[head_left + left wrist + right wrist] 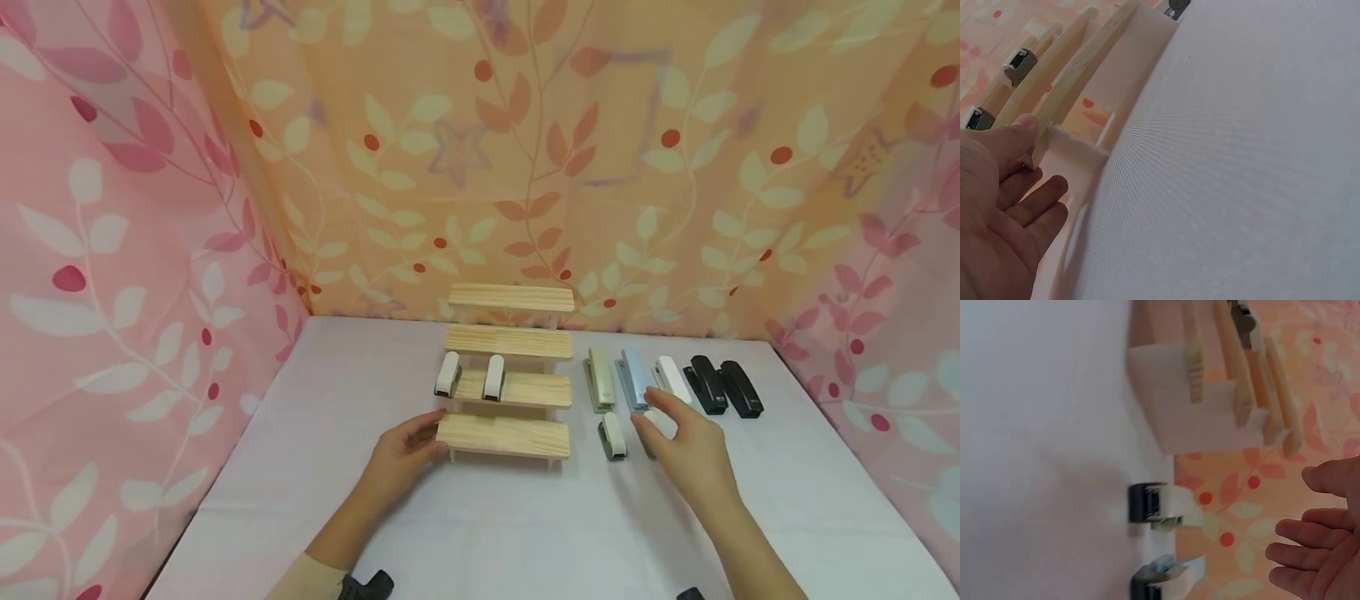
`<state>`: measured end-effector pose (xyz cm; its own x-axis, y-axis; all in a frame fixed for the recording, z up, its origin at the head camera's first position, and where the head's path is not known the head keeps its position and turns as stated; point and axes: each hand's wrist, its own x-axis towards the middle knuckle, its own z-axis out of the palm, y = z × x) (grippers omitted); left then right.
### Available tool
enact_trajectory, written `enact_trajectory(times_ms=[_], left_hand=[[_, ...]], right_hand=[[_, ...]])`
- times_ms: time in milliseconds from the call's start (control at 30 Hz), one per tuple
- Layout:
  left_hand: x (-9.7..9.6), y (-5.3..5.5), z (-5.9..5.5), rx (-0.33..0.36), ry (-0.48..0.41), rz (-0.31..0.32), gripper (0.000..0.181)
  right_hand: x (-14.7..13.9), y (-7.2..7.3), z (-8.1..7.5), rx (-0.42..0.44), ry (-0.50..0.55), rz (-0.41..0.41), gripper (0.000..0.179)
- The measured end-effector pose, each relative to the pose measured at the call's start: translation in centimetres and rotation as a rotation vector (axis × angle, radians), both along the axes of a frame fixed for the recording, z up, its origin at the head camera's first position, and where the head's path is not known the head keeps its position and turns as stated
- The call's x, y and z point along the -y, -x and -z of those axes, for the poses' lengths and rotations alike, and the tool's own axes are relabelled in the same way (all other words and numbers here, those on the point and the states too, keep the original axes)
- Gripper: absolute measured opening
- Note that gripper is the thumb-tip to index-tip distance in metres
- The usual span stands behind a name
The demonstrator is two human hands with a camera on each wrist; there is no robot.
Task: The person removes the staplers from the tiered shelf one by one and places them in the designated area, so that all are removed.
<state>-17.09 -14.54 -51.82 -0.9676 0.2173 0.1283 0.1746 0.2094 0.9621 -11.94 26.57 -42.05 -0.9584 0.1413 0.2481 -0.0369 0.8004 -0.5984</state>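
A stepped wooden display rack (502, 435) stands mid-table. My left hand (405, 450) pinches the left end of its lowest board, with the thumb (1019, 128) against the board's edge in the left wrist view. Two small white staplers (492, 377) sit on the second board from the bottom. My right hand (690, 450) hovers over the staplers at the right, fingers spread and holding nothing. Beneath it one small white stapler is mostly hidden in the head view; the right wrist view shows it (1169, 584). Another small white stapler (612, 436) stands just left of the hand.
Behind the small staplers lie a green stapler (599, 379), a light blue stapler (632, 379), a white stapler (672, 379) and two black staplers (740, 389). A white cloth covers the table (525, 525). Patterned curtains (540, 167) hang at the back and sides.
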Motion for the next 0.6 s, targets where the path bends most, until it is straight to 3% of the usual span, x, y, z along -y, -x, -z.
enact_trajectory(times_ms=[233, 600], left_hand=[[0.2, 0.1, 0.1, 0.019, -0.014, 0.004, 0.055], [0.1, -0.1, 0.0, 0.003, 0.025, 0.001, 0.056]], right_hand=[[3.6, 0.8, -3.2, -0.071, 0.051, -0.132, 0.053], [7.5, 1.5, -7.1, -0.060, 0.066, -0.249, 0.052]])
